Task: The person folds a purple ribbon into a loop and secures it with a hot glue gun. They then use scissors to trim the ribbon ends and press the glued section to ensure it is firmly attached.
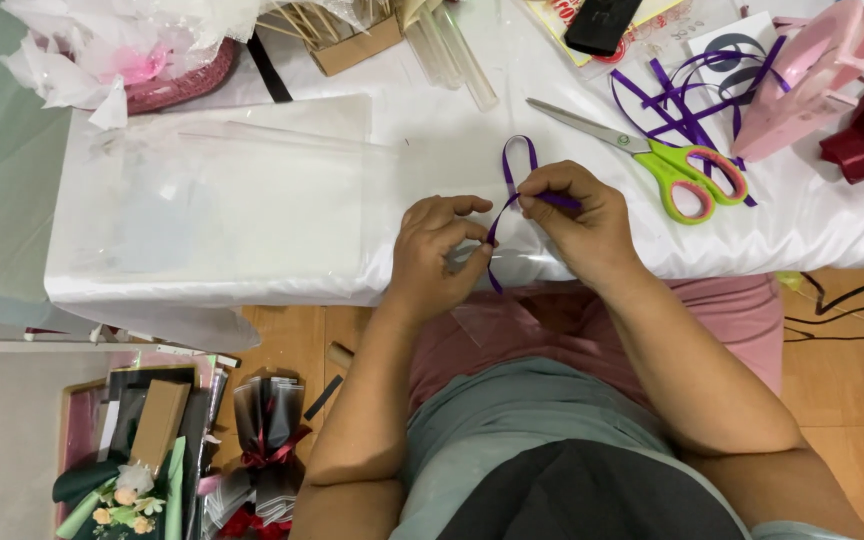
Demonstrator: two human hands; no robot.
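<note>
Containers: a cardboard box (pixel 357 45) at the top edge of the table (pixel 822 225) holds wooden sticks, with clear plastic tubes (pixel 457 55) lying just beside it. A pink basket (pixel 177 85) at top left is filled with crumpled clear wrap and pink tissue. On the floor at lower left, a shallow box (pixel 142 430) holds cards, dark sheets and a small flower bunch.

Item in hand: a narrow purple ribbon (pixel 518 165), glossy, forming one upright loop above the knuckles with a tail hanging below the table edge. The left hand (pixel 437 250) pinches the ribbon and a clear wrapped piece (contents not discernible) between thumb and forefinger. The right hand (pixel 577 220) is closed on the ribbon's other strand, fingers curled tight.

Edges and room: both hands work at the near edge of the white-covered table. A stack of clear sheets (pixel 222 200) lies left of them; green-handled scissors (pixel 667 165) lie near on the right, with loose purple ribbon (pixel 682 95) beyond.
</note>
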